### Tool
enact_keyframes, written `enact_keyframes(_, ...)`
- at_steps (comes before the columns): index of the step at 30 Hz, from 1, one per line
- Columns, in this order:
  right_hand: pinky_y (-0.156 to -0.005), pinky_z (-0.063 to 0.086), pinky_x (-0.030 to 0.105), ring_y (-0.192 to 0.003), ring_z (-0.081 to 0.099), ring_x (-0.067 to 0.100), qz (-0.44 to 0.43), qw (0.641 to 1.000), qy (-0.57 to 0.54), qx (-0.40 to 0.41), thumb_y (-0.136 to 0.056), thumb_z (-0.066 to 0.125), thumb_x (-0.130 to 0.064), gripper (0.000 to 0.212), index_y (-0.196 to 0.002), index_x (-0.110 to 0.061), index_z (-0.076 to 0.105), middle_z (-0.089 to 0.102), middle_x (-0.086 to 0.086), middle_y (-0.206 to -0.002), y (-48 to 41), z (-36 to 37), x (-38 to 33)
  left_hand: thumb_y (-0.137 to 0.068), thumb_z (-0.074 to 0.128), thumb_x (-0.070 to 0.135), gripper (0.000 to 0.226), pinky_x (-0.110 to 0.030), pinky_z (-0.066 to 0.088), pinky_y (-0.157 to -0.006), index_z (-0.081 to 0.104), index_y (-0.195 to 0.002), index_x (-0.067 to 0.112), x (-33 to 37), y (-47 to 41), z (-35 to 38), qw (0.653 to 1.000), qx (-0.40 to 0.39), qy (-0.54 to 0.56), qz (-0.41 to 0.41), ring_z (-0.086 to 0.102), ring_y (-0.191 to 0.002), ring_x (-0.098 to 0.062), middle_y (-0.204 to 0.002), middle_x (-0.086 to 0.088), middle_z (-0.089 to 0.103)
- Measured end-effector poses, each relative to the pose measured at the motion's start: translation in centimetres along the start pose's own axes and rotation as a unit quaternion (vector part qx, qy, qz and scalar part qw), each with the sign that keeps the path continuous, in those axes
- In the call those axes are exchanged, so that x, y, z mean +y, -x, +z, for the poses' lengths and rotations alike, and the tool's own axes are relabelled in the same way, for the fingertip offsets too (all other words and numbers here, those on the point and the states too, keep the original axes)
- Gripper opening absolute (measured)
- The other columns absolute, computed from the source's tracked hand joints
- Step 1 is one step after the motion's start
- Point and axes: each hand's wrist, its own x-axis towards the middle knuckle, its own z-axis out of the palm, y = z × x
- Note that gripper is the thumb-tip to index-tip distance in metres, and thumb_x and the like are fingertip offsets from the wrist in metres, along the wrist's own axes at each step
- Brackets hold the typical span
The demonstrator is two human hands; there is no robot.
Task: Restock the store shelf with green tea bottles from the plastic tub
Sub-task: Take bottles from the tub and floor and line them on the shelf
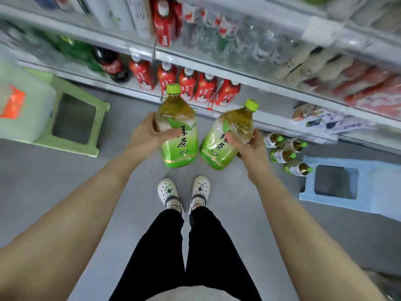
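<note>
I hold two large green tea bottles with lime caps in front of the store shelf [271, 124]. My left hand [149, 131] grips the left bottle [180, 135] around its upper body, and it stands nearly upright. My right hand [247, 142] grips the right bottle [225, 137], which tilts to the right. Both bottles hang above the grey floor, just ahead of my white shoes. Several smaller green tea bottles [286, 152] lie on the bottom shelf to the right. No plastic tub can be made out for certain.
Red-labelled drink bottles [191, 88] line the shelf behind the held bottles, with cola and green soda bottles to their left. A green plastic stool [73, 118] stands at the left and a blue stool [338, 183] at the right. Snack packs fill the right shelves.
</note>
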Motion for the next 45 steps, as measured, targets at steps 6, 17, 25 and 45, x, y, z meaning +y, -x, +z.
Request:
enact_keyframes(6,-0.092,0.056,0.042,-0.103,0.069,0.018,-0.057,0.995,-0.069,0.034,-0.068,0.087,-0.035,0.053,-0.113,-0.025,0.059,0.071,-0.003,-0.111,6.0,-2.0,-6.6,-0.058,0.084,0.054,0.071,-0.018,0.048,-0.08,0.054,-0.116,0.027,8.7,4.5,-2.6,0.992,-0.014,0.001,0.123,0.064,-0.096,-0.002,-0.105,0.015,0.067)
enact_keyframes(17,-0.1,0.051,0.044,-0.106,0.068,0.014,-0.242,0.962,-0.063,0.106,-0.068,0.086,-0.042,0.052,-0.113,-0.036,0.06,0.072,-0.007,-0.113,15.2,-7.4,-18.9,-0.066,0.085,0.048,0.06,-0.014,0.042,-0.076,0.051,-0.113,0.031,23.0,10.4,-5.2,0.944,-0.028,-0.029,0.328,0.057,-0.092,0.005,-0.1,0.026,0.059)
enact_keyframes(25,-0.1,0.05,0.047,-0.119,0.061,0.017,-0.35,0.918,-0.006,0.184,-0.05,0.086,-0.069,0.099,-0.136,-0.033,0.052,0.063,-0.007,-0.131,21.4,-12.4,-27.7,-0.053,0.082,0.062,0.066,-0.03,0.051,-0.087,0.059,-0.106,0.032,33.0,16.2,-5.4,0.898,-0.03,-0.027,0.438,0.063,-0.099,-0.007,-0.104,0.02,0.065)
enact_keyframes(45,-0.068,0.052,0.021,-0.086,0.072,0.007,-0.526,0.835,0.076,0.142,-0.067,0.077,-0.049,0.059,-0.119,-0.026,0.061,0.073,-0.006,-0.105,26.4,-26.2,-52.0,-0.04,0.075,0.083,0.102,-0.042,0.05,-0.097,0.06,-0.123,0.026,55.7,23.6,-3.9,0.832,0.043,0.036,0.551,0.064,-0.107,-0.015,-0.116,0.008,0.068)
